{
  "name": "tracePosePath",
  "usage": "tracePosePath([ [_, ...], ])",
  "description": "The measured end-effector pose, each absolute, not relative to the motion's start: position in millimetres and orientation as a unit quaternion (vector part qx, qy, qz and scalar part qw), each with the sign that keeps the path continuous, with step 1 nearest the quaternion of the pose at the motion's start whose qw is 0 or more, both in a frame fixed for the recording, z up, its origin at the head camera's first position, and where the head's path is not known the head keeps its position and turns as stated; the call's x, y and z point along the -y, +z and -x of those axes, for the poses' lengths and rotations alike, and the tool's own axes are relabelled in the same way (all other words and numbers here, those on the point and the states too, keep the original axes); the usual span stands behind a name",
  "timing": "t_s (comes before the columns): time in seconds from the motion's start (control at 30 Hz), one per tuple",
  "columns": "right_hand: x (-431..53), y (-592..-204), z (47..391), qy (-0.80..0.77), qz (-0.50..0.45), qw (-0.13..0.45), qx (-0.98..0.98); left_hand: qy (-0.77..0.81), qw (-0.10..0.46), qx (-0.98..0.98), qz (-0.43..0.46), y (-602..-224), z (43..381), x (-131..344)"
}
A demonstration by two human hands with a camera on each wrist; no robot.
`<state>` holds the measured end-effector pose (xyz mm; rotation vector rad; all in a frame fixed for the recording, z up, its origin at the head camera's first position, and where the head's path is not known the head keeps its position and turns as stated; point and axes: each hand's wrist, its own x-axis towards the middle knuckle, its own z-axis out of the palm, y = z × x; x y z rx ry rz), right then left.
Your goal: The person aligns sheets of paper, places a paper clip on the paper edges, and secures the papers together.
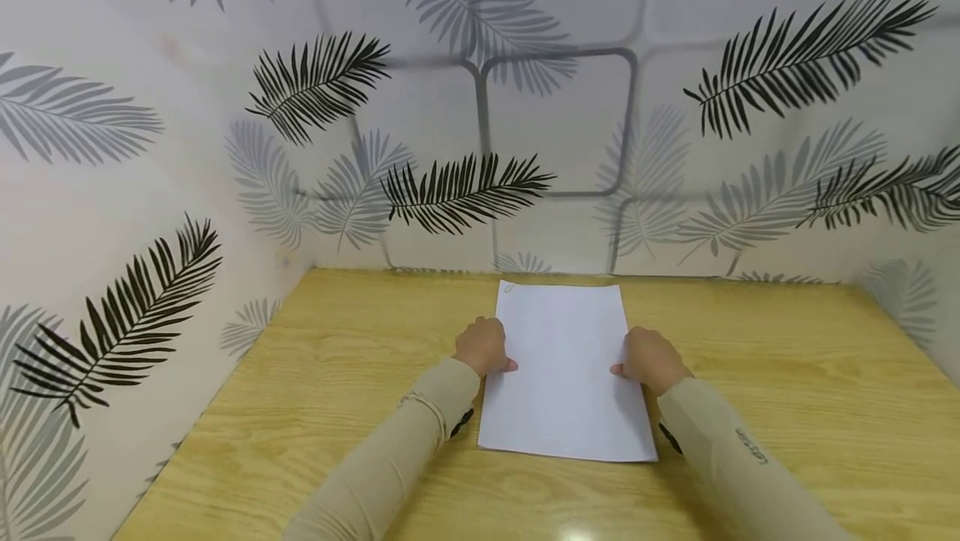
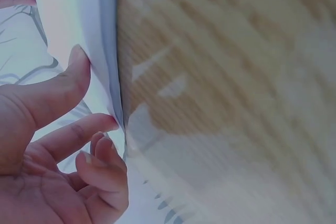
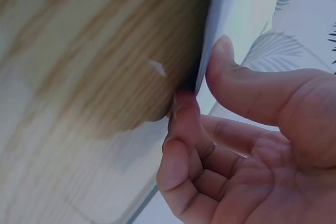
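A white stack of paper sheets [image 1: 562, 374] lies upright to my view on the wooden table, with a paper clip [image 1: 510, 288] at its far left corner. My left hand [image 1: 482, 347] holds the stack's left edge. In the left wrist view its thumb [image 2: 79, 72] lies over the top face and the index fingertip meets the edge. On the opposite side my right hand [image 1: 654, 359] pinches the right edge. The right wrist view shows that thumb [image 3: 223, 56] on the top sheet, with the curled fingers at and below the edge.
The wood-grain table [image 1: 345, 341] reaches back to a wall [image 1: 555, 124] patterned with dark and grey feather-like leaves. Another patterned wall [image 1: 112, 191] stands along the left side. Light sleeves cover both forearms, and a small dark object [image 1: 462, 422] shows by the left cuff.
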<state>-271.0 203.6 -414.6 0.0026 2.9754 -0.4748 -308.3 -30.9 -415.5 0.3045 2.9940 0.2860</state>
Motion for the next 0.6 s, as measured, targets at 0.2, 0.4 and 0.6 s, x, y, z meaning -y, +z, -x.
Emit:
tracePosePath([
  [0.2,-206.9,-411.2,271.3,-0.152,-0.005,0.069,-0.986,0.099,0.067,-0.987,-0.107,-414.8,308.3,29.2],
  [0.4,-207.4,-411.0,272.2,-0.163,-0.016,0.077,-0.984,0.112,0.069,-0.986,-0.107,-415.8,310.8,28.4],
  [0.6,-204.4,-408.7,267.7,-0.196,-0.006,0.012,-0.980,0.148,-0.002,-0.983,-0.111,-412.6,309.0,26.3],
])
